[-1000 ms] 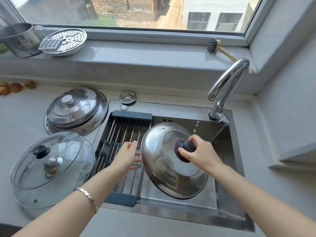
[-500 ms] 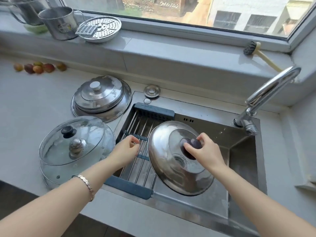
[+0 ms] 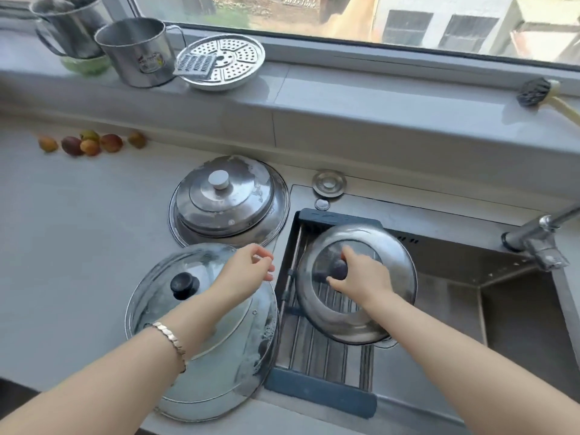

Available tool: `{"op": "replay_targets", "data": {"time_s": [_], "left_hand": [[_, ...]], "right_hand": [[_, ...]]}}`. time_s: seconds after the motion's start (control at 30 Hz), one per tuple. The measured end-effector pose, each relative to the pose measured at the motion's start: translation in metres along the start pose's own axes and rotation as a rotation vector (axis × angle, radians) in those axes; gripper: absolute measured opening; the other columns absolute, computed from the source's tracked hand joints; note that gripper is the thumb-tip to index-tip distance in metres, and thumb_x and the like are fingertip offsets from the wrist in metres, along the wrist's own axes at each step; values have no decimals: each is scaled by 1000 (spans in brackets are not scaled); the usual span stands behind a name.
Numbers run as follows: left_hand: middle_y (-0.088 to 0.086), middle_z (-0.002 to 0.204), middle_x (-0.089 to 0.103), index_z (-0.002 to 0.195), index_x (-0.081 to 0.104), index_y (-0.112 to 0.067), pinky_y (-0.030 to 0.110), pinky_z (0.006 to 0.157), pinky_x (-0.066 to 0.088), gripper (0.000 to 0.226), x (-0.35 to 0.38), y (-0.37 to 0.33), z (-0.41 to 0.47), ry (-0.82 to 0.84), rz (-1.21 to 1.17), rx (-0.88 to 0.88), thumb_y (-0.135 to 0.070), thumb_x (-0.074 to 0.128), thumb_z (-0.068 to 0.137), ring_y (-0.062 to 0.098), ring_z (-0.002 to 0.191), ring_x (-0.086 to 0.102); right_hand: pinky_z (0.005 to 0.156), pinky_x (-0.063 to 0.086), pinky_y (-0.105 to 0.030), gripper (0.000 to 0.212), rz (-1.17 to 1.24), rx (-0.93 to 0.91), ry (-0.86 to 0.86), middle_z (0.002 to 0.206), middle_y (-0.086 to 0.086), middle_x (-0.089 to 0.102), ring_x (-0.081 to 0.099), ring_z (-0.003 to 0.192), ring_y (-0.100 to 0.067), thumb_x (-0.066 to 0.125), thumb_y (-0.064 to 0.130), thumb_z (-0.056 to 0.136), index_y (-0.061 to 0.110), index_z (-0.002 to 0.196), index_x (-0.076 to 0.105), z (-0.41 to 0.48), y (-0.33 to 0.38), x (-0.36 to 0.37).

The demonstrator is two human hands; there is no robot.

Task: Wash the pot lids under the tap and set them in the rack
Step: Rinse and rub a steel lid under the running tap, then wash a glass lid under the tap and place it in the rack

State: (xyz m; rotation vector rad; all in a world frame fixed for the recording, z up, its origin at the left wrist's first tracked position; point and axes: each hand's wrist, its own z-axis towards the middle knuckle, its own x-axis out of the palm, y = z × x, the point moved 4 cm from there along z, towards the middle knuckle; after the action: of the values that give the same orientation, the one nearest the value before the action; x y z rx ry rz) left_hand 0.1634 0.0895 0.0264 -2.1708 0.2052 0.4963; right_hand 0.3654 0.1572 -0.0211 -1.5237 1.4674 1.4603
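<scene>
GRIP: right hand [image 3: 361, 277] curls round the dark knob [image 3: 340, 271] of the steel lid [image 3: 354, 321], tilted over the rack [image 3: 320, 400] | left hand [image 3: 244, 271] loosely curled, empty, above the glass lids [image 3: 157, 296] | RISK: wet knob slips, lid slides off the rods | COUNT: one lid held; glass stack two; counter steel lids [image 3: 229, 199] probably two
</scene>
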Motion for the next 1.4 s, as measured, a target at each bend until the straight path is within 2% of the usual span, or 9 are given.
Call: {"op": "replay_targets", "data": {"time_s": [0.37, 0.53, 0.6, 0.7, 0.8, 0.9, 1.07, 1.2, 1.4], "left_hand": [[0, 84, 66, 81, 55, -18, 38, 82, 50, 19, -32, 25, 11, 13, -48, -1, -9, 43, 93, 12, 74, 65], [-1, 86, 66, 81, 55, -20, 38, 80, 51, 18, -37, 29, 10, -12, -8, 38, -12, 44, 93, 11, 77, 65], [-2, 93, 64, 86, 56, -21, 36, 80, 48, 12, -42, 30, 7, -47, 209, 105, -18, 46, 92, 17, 88, 63], [1, 117, 56, 115, 51, -18, 34, 87, 41, 24, -59, 31, 7, -162, 933, 185, -27, 43, 94, 23, 113, 50], [7, 128, 48, 126, 42, -19, 34, 90, 40, 37, -79, 45, 11, -118, 1269, 2, -37, 39, 94, 27, 120, 45], [10, 123, 54, 119, 47, -15, 32, 84, 43, 33, -91, 63, 14, -68, 1144, -89, -33, 38, 93, 29, 114, 52], [14, 108, 61, 86, 39, -13, 33, 76, 43, 10, -92, 63, 9, -74, 1071, 67, -22, 41, 91, 31, 97, 57], [2, 74, 47, 73, 34, -14, 30, 64, 34, 21, -79, 31, -10, -92, 1030, 221, -23, 46, 88, 27, 77, 45], [7, 80, 50, 82, 40, -12, 30, 64, 38, 21, -14, -47, -54, -49, 951, 532, -30, 46, 91, 27, 77, 51]], "right_hand": [[70, 37, -26, 40, 247, 194, -3, 110, -2, 61, 59, 99, -24, 65, 43, 80, 20, 110, 53, 6, -2, 35], [84, 46, -35, 50, 238, 207, 136, 116, -9, 57, 55, 106, -28, 65, 43, 80, 19, 120, 47, 5, -10, 41], [89, 44, -36, 55, 180, 178, 208, 121, -11, 55, 53, 112, -29, 65, 38, 82, 17, 128, 42, 6, -9, 37], [78, 44, -33, 48, -90, 110, 294, 116, -14, 59, 57, 106, -31, 57, 30, 87, 10, 127, 38, 5, 3, 22], [68, 40, -30, 37, -172, 83, 268, 111, -11, 62, 59, 101, -29, 49, 32, 91, 12, 121, 42, -2, 22, 5], [68, 37, -26, 34, -4, 57, 270, 109, -6, 64, 59, 100, -25, 47, 33, 91, 14, 119, 50, -18, 42, 0], [74, 38, -23, 30, 373, 94, 282, 103, -2, 65, 57, 88, -15, 50, 34, 90, 18, 113, 60, -45, 68, 11], [87, 47, -33, 34, 695, 227, 227, 95, -4, 63, 60, 93, -20, 43, 40, 94, 14, 104, 61, -48, 80, 14], [52, 54, -28, 52, 1434, 672, 305, 80, -15, 67, 68, 64, -23, 28, 49, 97, 4, 96, 54, -64, 52, -5]]}}
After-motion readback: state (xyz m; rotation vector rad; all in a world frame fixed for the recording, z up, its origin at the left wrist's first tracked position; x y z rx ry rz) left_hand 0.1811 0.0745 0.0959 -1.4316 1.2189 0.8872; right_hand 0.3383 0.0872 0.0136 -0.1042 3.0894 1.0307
